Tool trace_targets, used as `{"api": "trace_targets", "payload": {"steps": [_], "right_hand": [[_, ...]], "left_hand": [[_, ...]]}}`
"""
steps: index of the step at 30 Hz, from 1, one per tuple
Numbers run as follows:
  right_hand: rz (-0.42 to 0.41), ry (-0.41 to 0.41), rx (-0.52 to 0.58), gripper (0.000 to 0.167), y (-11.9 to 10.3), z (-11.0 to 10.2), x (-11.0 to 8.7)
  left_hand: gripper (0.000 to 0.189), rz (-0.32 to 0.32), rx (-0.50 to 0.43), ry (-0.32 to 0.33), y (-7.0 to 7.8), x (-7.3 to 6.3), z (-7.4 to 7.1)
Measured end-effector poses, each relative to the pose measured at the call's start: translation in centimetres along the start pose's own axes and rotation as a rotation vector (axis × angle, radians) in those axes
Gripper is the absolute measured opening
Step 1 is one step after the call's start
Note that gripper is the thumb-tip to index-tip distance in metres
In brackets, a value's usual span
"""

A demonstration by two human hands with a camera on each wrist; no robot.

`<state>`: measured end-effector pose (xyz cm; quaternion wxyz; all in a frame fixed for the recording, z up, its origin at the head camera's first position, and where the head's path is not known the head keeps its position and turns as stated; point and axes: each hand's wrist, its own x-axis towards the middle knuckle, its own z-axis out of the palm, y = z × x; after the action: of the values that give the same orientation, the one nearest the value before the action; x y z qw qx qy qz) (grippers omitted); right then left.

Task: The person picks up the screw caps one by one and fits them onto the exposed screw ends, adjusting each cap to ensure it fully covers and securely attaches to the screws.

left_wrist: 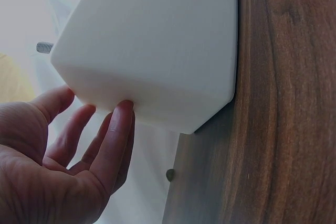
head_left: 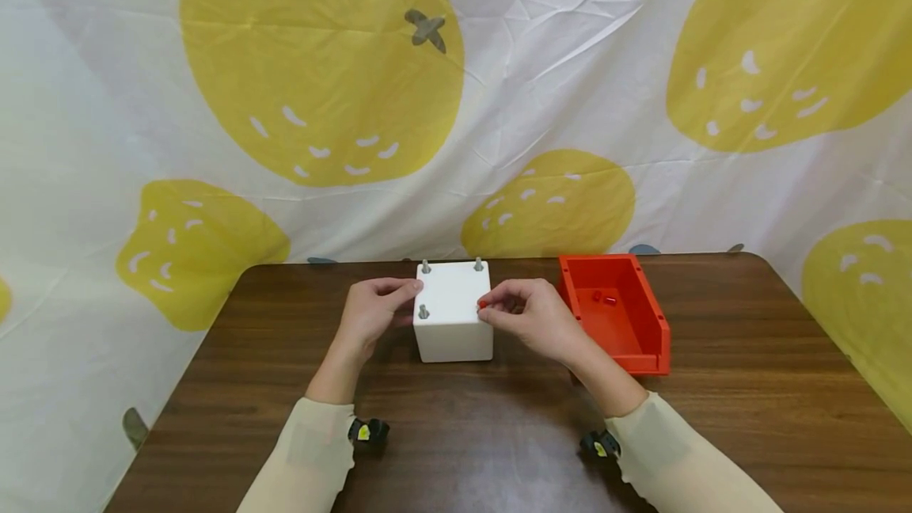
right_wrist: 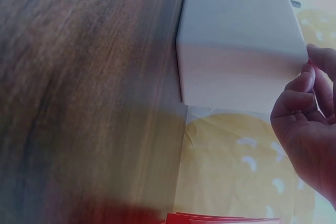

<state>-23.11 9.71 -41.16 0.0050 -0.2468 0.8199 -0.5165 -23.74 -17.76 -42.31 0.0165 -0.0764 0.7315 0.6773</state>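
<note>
A white box point(head_left: 454, 339) stands on the table, with metal threaded studs point(head_left: 423, 312) sticking up near three corners of its top. My left hand point(head_left: 378, 309) steadies the box's left side. In the left wrist view its fairly straight fingers point(left_wrist: 118, 129) press the side, and the thumb lies at the top edge. At the near right corner, my right hand point(head_left: 536, 321) pinches a small red piece point(head_left: 482, 305) between thumb and index finger. Those fingertips cover that corner of the top. The right wrist view shows the pinching hand point(right_wrist: 310, 114) right at the box's upper edge.
A red open-front bin point(head_left: 650, 315) stands to the right of the box, beside my right forearm. Small red pieces point(head_left: 610, 301) lie inside it. Behind the brown wooden table point(head_left: 484, 434) hangs a white cloth point(head_left: 556, 46) with yellow fruit prints.
</note>
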Motion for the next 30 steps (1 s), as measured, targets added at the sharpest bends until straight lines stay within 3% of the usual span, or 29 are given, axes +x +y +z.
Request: {"api": "trace_targets", "payload": {"steps": [14, 30], "right_hand": [[0.016, 0.003, -0.035, 0.019, -0.1, -0.9, -0.6], [0.074, 0.091, -0.038, 0.025, 0.2, -6.1, -1.8]], "left_hand": [[0.031, -0.005, -0.004, 0.009, 0.1, -0.2, 0.1], [0.033, -0.009, -0.023, -0.001, -0.1, 0.2, 0.1]]}}
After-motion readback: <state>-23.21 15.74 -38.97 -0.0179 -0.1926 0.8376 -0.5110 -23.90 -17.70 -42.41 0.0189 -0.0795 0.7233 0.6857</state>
